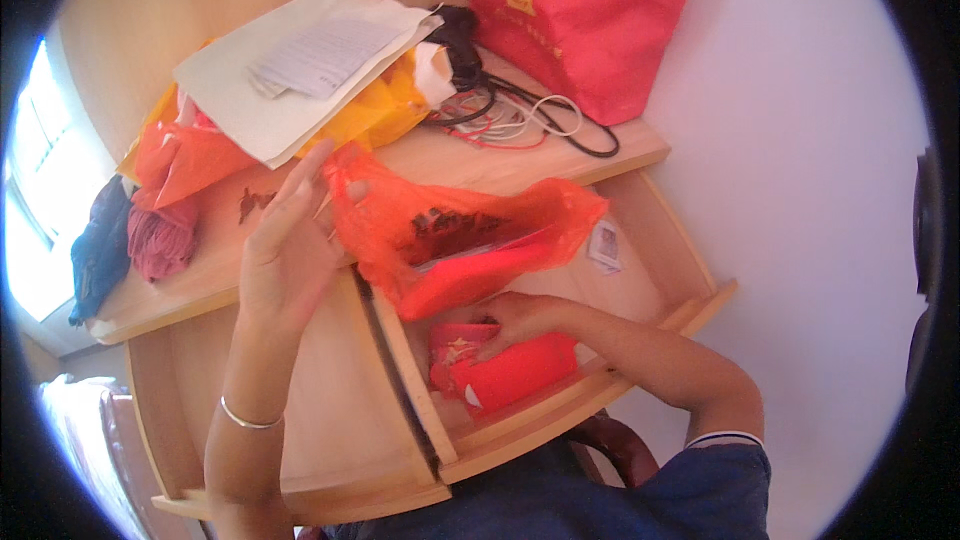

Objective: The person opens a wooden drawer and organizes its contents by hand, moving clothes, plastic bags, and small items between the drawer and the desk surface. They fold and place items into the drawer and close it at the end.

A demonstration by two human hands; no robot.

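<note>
My left hand, with a bangle at the wrist, holds up one side of an orange-red translucent plastic bag above the two open drawers. The bag's mouth gapes, and flat red items lie inside it. My right hand reaches into the right drawer just below the bag. Its fingers rest on red packets beside a bright red item; whether they grip anything is unclear.
On the desktop are cream paper over orange bags, black and white cables, and a large red bag. Dark and maroon cloths hang at the left edge. The left drawer is pulled out. A small card lies in the right drawer.
</note>
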